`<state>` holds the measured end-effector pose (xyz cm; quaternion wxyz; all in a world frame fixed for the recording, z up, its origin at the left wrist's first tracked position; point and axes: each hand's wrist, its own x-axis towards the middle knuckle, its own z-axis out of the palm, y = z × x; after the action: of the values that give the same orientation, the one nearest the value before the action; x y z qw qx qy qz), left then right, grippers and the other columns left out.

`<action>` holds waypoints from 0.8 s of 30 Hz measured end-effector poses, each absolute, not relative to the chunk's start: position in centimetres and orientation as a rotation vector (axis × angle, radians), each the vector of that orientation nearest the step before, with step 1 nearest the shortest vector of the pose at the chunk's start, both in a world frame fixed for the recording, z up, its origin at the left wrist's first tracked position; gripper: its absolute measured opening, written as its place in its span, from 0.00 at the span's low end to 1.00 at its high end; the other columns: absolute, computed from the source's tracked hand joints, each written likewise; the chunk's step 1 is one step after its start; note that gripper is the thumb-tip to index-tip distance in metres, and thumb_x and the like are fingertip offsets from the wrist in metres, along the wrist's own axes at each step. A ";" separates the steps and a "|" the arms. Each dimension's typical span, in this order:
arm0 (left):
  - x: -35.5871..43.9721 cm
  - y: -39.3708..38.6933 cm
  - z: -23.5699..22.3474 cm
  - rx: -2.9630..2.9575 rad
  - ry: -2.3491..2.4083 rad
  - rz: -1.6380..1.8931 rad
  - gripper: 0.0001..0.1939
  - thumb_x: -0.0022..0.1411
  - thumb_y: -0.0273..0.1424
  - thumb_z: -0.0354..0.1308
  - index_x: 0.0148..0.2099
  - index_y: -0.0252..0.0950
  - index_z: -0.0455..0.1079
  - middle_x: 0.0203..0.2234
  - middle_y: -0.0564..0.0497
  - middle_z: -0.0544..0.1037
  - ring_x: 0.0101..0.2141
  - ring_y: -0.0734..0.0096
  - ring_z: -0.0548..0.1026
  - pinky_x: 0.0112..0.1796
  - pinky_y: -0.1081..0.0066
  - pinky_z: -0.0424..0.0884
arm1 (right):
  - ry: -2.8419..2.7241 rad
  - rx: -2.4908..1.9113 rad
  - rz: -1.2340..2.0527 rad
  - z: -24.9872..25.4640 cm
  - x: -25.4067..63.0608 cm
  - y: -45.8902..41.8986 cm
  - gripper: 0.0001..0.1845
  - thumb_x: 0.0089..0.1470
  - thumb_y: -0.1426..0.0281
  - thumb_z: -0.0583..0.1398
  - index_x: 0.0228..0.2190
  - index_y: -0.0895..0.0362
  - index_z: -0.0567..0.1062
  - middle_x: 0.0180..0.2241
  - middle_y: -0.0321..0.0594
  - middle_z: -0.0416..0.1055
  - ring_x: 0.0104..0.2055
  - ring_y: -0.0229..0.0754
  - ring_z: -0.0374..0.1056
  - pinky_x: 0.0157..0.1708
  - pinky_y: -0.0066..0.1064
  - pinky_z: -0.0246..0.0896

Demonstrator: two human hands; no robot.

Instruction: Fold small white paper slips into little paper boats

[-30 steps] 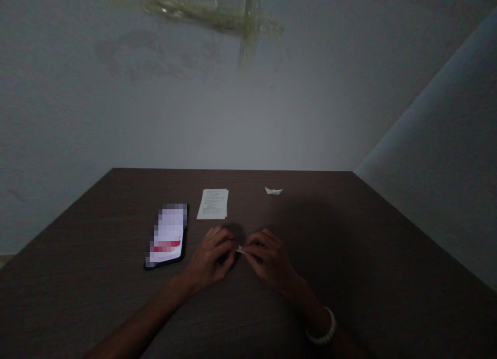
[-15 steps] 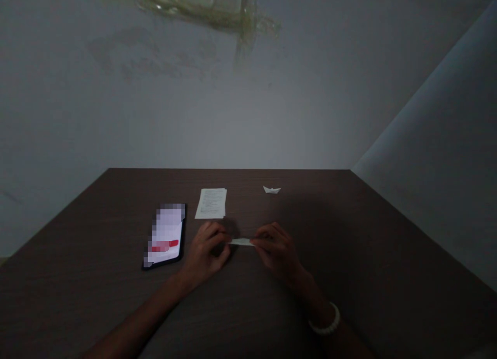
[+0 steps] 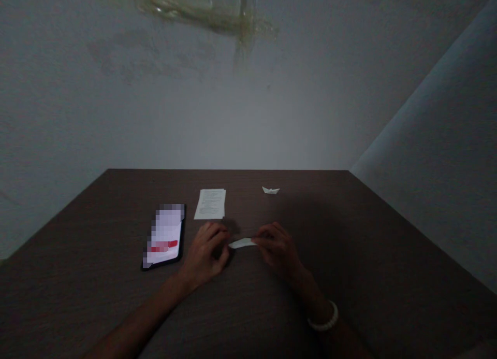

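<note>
Between my two hands is a small folded strip of white paper [image 3: 243, 243], held just over the dark table. My left hand [image 3: 207, 250] pinches its left end between thumb and fingers. The right end is gripped by my right hand [image 3: 277, 247], whose fingertips are pressed together; a pale beaded bracelet circles that wrist. Behind the hands, a little to the right, a small white paper boat [image 3: 271, 190] stands on the table. Printed sheets of paper [image 3: 210, 203] lie in a small stack beyond my left hand.
A phone [image 3: 165, 237] with a lit, partly blurred screen lies left of my left hand. The brown table [image 3: 248, 312] meets a grey wall [image 3: 248, 126] at its far edge, and another wall slants along the right side.
The paper strip has tilted slightly, showing more of its white face, with its left end a bit lower. Both hands keep nearly the same place and grip.
</note>
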<state>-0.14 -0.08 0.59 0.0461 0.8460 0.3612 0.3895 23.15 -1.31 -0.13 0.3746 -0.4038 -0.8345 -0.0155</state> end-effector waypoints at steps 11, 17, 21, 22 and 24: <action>-0.2 -0.4 0.0 2.785 0.944 0.907 0.08 0.64 0.28 0.53 0.44 0.36 0.70 0.40 0.45 0.74 0.40 0.61 0.70 0.41 0.60 0.66 | -2.151 -1.053 0.005 -0.7 23.2 -1.1 0.10 0.53 0.78 0.61 0.34 0.51 0.78 0.34 0.39 0.72 0.36 0.41 0.63 0.36 0.31 0.62; 0.1 -0.1 -0.4 2.842 0.963 0.840 0.09 0.65 0.25 0.50 0.37 0.36 0.72 0.32 0.48 0.77 0.35 0.63 0.71 0.38 0.62 0.64 | -2.265 -1.058 0.061 -0.9 23.3 -0.9 0.08 0.53 0.77 0.62 0.32 0.52 0.79 0.35 0.39 0.72 0.37 0.41 0.64 0.36 0.32 0.62; 0.2 -0.2 -0.4 2.841 0.985 0.834 0.09 0.64 0.25 0.50 0.36 0.35 0.72 0.30 0.48 0.77 0.35 0.63 0.71 0.37 0.62 0.64 | -2.300 -1.115 0.138 -0.9 23.6 -1.0 0.06 0.53 0.74 0.63 0.32 0.51 0.79 0.36 0.38 0.72 0.39 0.41 0.65 0.39 0.33 0.63; 0.2 -0.2 -0.4 2.841 0.990 0.829 0.09 0.64 0.25 0.51 0.35 0.35 0.72 0.30 0.48 0.77 0.35 0.62 0.70 0.37 0.62 0.64 | -2.300 -1.121 0.153 -0.9 23.7 -1.0 0.06 0.53 0.74 0.63 0.32 0.51 0.80 0.36 0.38 0.73 0.39 0.41 0.65 0.39 0.33 0.63; 0.2 -0.1 -0.4 2.838 0.991 0.820 0.09 0.63 0.25 0.51 0.35 0.35 0.73 0.31 0.47 0.77 0.35 0.62 0.70 0.37 0.62 0.64 | -2.295 -1.129 0.188 -0.8 23.9 -1.0 0.05 0.53 0.73 0.64 0.31 0.51 0.80 0.36 0.38 0.73 0.39 0.40 0.66 0.40 0.33 0.63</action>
<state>0.20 -0.13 -0.38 0.0129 0.9108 0.3180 0.2631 23.92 -1.05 -0.81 0.2847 -0.4221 -0.8578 0.0702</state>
